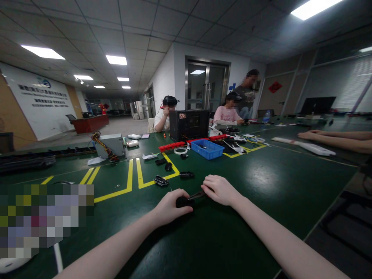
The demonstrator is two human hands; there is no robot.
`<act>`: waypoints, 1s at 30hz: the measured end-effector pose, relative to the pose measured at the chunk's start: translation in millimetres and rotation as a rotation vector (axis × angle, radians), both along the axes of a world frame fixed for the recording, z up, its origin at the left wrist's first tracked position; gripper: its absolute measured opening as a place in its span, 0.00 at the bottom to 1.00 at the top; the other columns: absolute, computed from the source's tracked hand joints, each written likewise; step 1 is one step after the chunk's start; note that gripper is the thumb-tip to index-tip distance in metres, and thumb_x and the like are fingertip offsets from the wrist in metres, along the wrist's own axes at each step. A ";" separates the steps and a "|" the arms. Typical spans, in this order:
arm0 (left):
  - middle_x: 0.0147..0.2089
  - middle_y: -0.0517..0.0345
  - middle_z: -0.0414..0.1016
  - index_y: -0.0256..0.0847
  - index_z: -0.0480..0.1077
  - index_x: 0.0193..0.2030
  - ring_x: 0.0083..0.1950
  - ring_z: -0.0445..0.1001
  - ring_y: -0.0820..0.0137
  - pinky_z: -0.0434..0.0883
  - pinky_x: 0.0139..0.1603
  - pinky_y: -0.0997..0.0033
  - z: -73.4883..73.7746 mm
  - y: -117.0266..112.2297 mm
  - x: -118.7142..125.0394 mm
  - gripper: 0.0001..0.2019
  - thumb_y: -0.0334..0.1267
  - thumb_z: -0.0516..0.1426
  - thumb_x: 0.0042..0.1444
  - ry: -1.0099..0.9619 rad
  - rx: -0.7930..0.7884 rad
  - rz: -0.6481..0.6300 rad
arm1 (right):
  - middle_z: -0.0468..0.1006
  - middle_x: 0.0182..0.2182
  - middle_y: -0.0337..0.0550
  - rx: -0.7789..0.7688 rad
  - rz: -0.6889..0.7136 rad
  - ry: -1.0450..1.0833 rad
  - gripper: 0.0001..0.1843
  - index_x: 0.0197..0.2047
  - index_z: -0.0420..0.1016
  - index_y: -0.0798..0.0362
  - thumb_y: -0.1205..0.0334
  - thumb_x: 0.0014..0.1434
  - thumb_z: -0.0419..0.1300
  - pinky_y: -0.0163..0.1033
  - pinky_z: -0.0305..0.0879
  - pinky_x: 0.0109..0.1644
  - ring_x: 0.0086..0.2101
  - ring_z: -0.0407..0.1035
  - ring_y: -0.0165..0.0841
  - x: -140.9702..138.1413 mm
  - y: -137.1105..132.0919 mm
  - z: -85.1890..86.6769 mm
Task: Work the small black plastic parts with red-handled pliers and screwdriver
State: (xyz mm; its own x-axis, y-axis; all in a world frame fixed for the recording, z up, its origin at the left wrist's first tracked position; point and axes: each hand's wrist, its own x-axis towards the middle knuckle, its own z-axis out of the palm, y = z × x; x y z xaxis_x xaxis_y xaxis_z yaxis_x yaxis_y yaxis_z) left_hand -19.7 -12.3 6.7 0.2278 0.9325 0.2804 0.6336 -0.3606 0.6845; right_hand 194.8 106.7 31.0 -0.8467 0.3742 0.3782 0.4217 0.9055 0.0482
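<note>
Low over the green table, my left hand (171, 207) curls its thumb and fingers around a small black part (182, 202). From that part a narrow grey metal tool (197, 195), which looks like long-nose pliers, runs to my right hand (219, 189). The fingers of my right hand are closed on the tool's other end and cover it. Which end is the handle I cannot tell. Just beyond my hands lie a black cylindrical piece (186, 175) and a dark ridged piece (161, 180).
A blue tray (207, 149) stands ahead, with a black computer case (189, 124) behind it. To the left are a power supply (110, 146) with cables and yellow tape lines. A white long tool (315, 148) lies right, near another person's hands (312, 135). Other people are across the table.
</note>
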 end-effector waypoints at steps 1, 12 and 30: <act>0.40 0.57 0.74 0.40 0.71 0.41 0.42 0.72 0.66 0.67 0.43 0.69 0.1 -0.1 0.2 0.12 0.42 0.62 0.52 0.001 0.001 0.000 | 0.71 0.28 0.43 0.003 0.000 -0.001 0.19 0.29 0.70 0.54 0.58 0.66 0.46 0.37 0.55 0.35 0.31 0.63 0.31 0.1 0.1 0.2; 0.41 0.57 0.75 0.40 0.71 0.41 0.43 0.72 0.65 0.67 0.44 0.68 -3.3 2.4 0.0 0.12 0.42 0.63 0.51 -0.001 0.025 -0.006 | 0.70 0.28 0.43 0.017 -0.005 0.013 0.19 0.28 0.69 0.54 0.60 0.66 0.45 0.37 0.55 0.36 0.31 0.63 0.30 0.5 0.8 0.1; 0.41 0.57 0.73 0.40 0.70 0.41 0.41 0.71 0.66 0.67 0.42 0.69 3.3 -3.6 4.0 0.12 0.41 0.62 0.53 0.081 0.062 -0.017 | 0.71 0.28 0.42 0.026 -0.020 -0.013 0.18 0.28 0.69 0.54 0.60 0.66 0.46 0.37 0.54 0.36 0.31 0.63 0.30 1.2 -0.2 0.4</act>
State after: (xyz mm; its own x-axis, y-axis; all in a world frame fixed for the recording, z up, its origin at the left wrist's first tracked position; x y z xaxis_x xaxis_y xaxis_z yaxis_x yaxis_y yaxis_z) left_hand -15.7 -15.9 10.0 0.2679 0.9096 0.3175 0.6796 -0.4120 0.6070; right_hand 196.0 106.5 31.3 -0.8443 0.3809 0.3768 0.4387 0.8953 0.0778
